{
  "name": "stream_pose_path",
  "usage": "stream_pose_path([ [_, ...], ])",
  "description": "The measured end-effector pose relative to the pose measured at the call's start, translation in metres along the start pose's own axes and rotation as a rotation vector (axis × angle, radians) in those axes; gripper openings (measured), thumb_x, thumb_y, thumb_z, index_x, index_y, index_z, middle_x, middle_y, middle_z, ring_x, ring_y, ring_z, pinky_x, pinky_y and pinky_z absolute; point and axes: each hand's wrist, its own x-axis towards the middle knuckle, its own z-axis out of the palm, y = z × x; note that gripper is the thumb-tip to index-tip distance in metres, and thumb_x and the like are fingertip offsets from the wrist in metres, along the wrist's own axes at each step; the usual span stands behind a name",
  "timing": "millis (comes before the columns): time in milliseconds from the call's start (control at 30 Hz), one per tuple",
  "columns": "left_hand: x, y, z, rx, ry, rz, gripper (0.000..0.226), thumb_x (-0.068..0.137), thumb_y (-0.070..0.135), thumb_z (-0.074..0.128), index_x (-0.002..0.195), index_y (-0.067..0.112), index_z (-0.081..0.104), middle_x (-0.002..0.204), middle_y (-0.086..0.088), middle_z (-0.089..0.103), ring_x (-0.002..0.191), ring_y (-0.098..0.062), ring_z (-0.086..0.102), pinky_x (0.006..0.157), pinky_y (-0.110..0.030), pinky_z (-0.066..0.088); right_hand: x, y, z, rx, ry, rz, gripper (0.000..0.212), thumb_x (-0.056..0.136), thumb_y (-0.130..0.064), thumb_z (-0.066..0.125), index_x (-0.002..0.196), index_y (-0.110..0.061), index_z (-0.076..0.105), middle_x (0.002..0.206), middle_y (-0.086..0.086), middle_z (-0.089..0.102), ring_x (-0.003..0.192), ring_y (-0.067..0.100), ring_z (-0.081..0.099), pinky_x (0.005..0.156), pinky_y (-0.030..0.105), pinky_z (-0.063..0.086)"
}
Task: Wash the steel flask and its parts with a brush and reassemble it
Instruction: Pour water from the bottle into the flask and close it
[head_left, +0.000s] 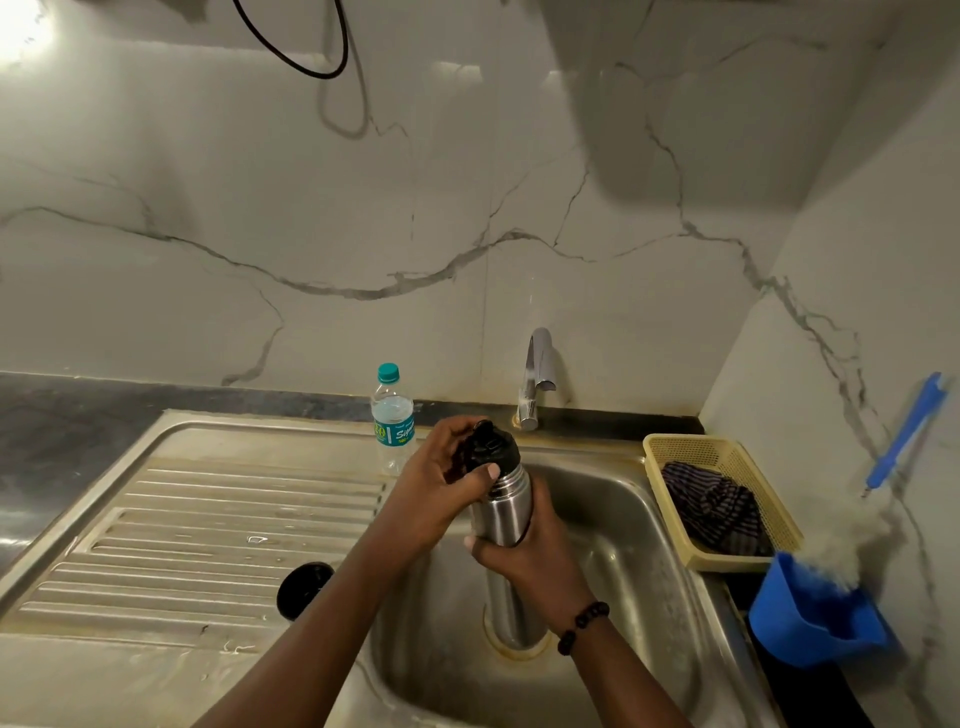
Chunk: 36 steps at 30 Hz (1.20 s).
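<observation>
A steel flask (503, 512) is held upright over the sink basin (618, 525). My right hand (530, 553) grips its lower body from the right. My left hand (441, 478) curls around the black cap (493, 447) on top of the flask. A black round part (304, 590) sits on the steel draining board (208, 525), partly hidden behind my left forearm. A blue-handled brush (906, 431) with pale bristles leans against the right wall, its bristle end in a blue holder (818, 613).
A steel tap (537, 376) stands behind the basin. A small plastic water bottle (393, 415) stands at the back of the draining board. A yellow basket (727, 452) with a striped cloth (719, 506) sits right of the sink. A black cable hangs on the wall.
</observation>
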Motion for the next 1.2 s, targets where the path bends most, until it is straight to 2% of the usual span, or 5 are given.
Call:
stream_pose_path([
  [167,0.000,0.006,0.015,0.178,0.222,0.078,0.053,0.073,0.046,0.079,0.116,0.030,0.052,0.108,0.017,0.065,0.100,0.009,0.061,0.082,-0.007,0.049,0.001,0.003,0.008,-0.017,0.149,-0.021,0.063,0.063,-0.020,0.081,0.115,-0.034,0.049,0.107,-0.005,0.061,0.088,0.010,0.063,0.071,0.027,0.057],
  [533,0.004,0.002,0.010,0.002,0.028,0.052,0.037,0.090,0.009,0.068,0.120,0.028,0.056,0.114,0.008,0.069,0.108,-0.003,0.064,0.092,-0.025,0.051,0.001,0.001,-0.005,-0.004,0.032,-0.008,0.068,0.072,-0.007,0.081,0.123,-0.034,0.046,0.109,-0.010,0.063,0.093,0.005,0.063,0.073,0.019,0.054],
  [733,0.007,0.000,0.015,0.141,0.083,0.062,0.058,0.069,0.062,0.073,0.120,0.041,0.054,0.121,0.010,0.059,0.112,-0.005,0.059,0.094,-0.029,0.053,0.002,0.001,-0.004,-0.016,0.035,0.017,0.065,0.071,-0.014,0.083,0.119,-0.037,0.045,0.109,-0.010,0.063,0.094,0.004,0.064,0.076,0.024,0.057],
  [900,0.005,0.001,0.012,-0.003,0.034,0.089,0.044,0.088,0.012,0.070,0.126,0.031,0.055,0.116,0.011,0.067,0.113,-0.007,0.062,0.098,-0.031,0.053,0.003,-0.001,-0.007,-0.023,0.026,0.003,0.069,0.071,-0.012,0.083,0.124,-0.036,0.045,0.111,-0.010,0.063,0.096,0.005,0.063,0.078,0.025,0.057],
  [1200,0.008,0.007,0.019,-0.069,0.092,0.112,0.036,0.086,0.023,0.074,0.118,0.022,0.057,0.111,0.007,0.069,0.107,-0.010,0.066,0.089,-0.024,0.055,0.005,-0.006,-0.010,-0.018,0.029,-0.017,0.074,0.071,-0.012,0.082,0.128,-0.038,0.043,0.111,-0.013,0.063,0.097,0.005,0.063,0.077,0.024,0.057],
])
